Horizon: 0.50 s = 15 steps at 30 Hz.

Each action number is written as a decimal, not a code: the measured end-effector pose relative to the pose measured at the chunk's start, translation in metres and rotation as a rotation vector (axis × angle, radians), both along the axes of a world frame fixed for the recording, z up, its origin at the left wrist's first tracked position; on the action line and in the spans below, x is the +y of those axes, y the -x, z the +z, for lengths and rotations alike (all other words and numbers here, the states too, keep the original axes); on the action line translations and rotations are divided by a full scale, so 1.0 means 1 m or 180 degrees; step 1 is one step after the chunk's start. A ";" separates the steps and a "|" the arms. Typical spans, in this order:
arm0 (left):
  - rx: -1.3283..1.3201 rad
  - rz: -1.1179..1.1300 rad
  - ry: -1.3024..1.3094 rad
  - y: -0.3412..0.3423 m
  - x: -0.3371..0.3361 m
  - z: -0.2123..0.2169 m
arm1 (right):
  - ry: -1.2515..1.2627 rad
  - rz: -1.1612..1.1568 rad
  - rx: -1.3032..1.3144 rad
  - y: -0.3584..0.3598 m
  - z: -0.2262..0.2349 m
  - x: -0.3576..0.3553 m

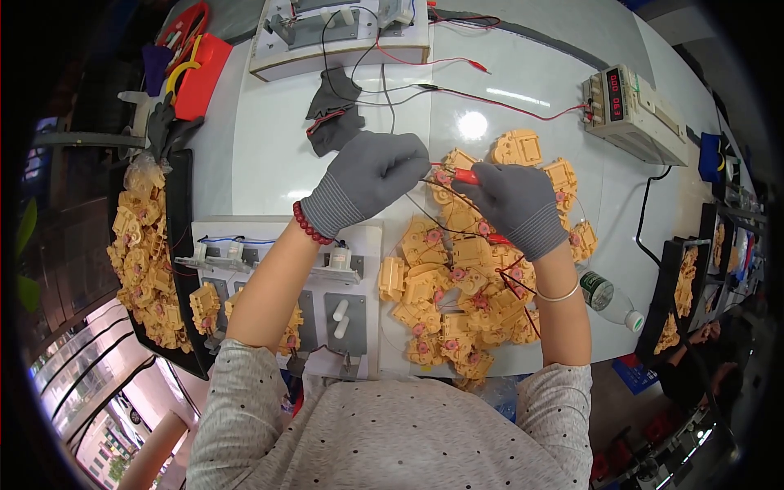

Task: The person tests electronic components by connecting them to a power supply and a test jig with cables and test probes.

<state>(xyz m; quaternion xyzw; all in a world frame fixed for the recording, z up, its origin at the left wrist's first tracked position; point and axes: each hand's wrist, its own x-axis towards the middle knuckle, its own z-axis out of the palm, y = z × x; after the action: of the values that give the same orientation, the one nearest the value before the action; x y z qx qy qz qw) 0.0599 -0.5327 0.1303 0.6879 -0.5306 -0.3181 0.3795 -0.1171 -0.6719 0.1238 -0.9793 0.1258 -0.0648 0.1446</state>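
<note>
My left hand (367, 180), in a grey knit glove, is closed in a pinch above the white bench; a thin red wire (435, 164) runs from its fingertips. Facing it, my right hand (518, 204), also gloved, grips a red alligator clip (465, 175) that points at the left fingertips. A black lead (437, 219) passes below both hands. A second red clip (498, 239) shows under the right palm. Beneath and in front of the right hand lies a heap of orange-yellow plastic gear housings (457, 282) with small reddish parts and thin wires.
A power supply (637, 114) with a lit red display stands at back right. A plastic bottle (608, 298) lies at right. Left of the heap is a white fixture board (351, 302); a black tray (184, 245) of housings stands further left. Grey gloves (333, 110) lie behind.
</note>
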 end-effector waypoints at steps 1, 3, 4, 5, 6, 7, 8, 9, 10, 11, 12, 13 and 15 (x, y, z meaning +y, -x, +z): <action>0.0002 0.0001 -0.0001 0.000 0.000 0.000 | -0.0044 0.0021 -0.0005 0.000 -0.001 0.000; -0.0001 0.0012 0.0033 0.001 0.000 0.001 | -0.0090 0.0006 -0.0001 0.000 0.002 0.000; -0.0004 0.0012 0.0034 0.002 0.000 0.002 | -0.0137 -0.0007 0.0003 0.000 0.004 0.001; -0.0127 -0.0031 0.0087 0.002 -0.001 0.002 | -0.0138 -0.0008 0.0006 0.000 0.003 0.001; -0.0252 -0.0074 0.0142 0.003 -0.001 0.001 | -0.0115 0.0000 0.0038 0.000 0.002 0.002; -0.0251 -0.0073 0.0141 0.003 -0.002 0.001 | -0.0092 0.0010 0.0068 -0.001 0.001 0.002; -0.0271 -0.0110 0.0176 0.003 -0.002 0.000 | -0.0093 0.0009 0.0071 -0.001 0.001 0.002; -0.0292 -0.0147 0.0213 0.003 -0.003 0.000 | -0.0119 0.0035 0.0080 -0.002 0.003 0.003; -0.0291 -0.0147 0.0214 0.002 -0.003 0.000 | -0.0143 0.0061 0.0087 -0.002 0.004 0.002; -0.0311 -0.0189 0.0196 0.002 -0.003 -0.002 | -0.0147 0.0064 0.0089 -0.002 0.003 0.002; -0.0332 -0.0232 0.0179 0.001 -0.003 -0.002 | -0.0157 0.0067 0.0138 -0.003 0.001 0.002; -0.0332 -0.0231 0.0179 0.000 -0.004 -0.002 | -0.0166 0.0069 0.0186 -0.003 0.001 0.001; -0.0273 -0.0293 0.0184 0.000 -0.004 -0.003 | -0.0224 0.0079 0.0236 -0.004 0.002 0.001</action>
<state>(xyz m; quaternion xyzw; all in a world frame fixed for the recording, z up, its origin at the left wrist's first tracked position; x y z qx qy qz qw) 0.0596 -0.5364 0.1268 0.6646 -0.5864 -0.2900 0.3611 -0.1135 -0.6704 0.1258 -0.9768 0.1211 -0.0222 0.1750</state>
